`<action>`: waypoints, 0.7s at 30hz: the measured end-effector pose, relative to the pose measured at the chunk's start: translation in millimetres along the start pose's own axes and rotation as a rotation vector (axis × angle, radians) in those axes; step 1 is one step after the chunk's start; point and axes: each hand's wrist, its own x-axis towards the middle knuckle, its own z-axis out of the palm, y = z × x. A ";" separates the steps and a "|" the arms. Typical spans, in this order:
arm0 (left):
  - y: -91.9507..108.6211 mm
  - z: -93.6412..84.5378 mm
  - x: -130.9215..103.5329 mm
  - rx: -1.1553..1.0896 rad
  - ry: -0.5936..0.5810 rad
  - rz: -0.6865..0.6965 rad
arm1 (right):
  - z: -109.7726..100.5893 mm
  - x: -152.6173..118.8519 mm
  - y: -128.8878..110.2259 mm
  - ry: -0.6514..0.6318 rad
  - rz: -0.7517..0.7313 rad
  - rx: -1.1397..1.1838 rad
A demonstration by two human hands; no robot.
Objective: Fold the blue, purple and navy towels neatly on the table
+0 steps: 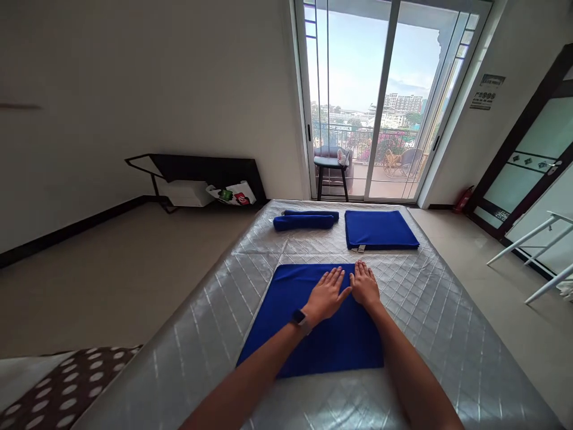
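In the middle, the left hand [326, 295] and right hand [364, 286] lie flat, holding nothing, perhaps pressing the blue cloth [339, 340] smooth.

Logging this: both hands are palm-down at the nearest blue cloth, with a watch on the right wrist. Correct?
Wrong wrist: the head view shows the watch on the left wrist. The left hand and right hand are palm-down at the nearest blue cloth.
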 end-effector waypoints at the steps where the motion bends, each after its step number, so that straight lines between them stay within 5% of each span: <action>1: 6.7 5.1 12.6 -0.004 0.002 0.022 | -1.0 -0.5 0.4 -0.009 -0.008 -0.006; 6: -6.8 15.3 30.1 -0.001 0.007 -0.009 | -4.5 -1.4 0.0 -0.025 -0.004 0.005; 12: -103.6 -7.8 -28.3 0.079 -0.060 -0.396 | -2.1 0.3 -1.3 -0.017 0.032 0.039; 15: -137.0 -15.8 -51.3 0.090 -0.052 -0.478 | -0.1 1.4 0.0 -0.018 0.051 0.043; 21: -137.8 -13.3 -54.1 0.039 -0.003 -0.484 | -4.8 1.4 -0.7 -0.021 0.052 0.004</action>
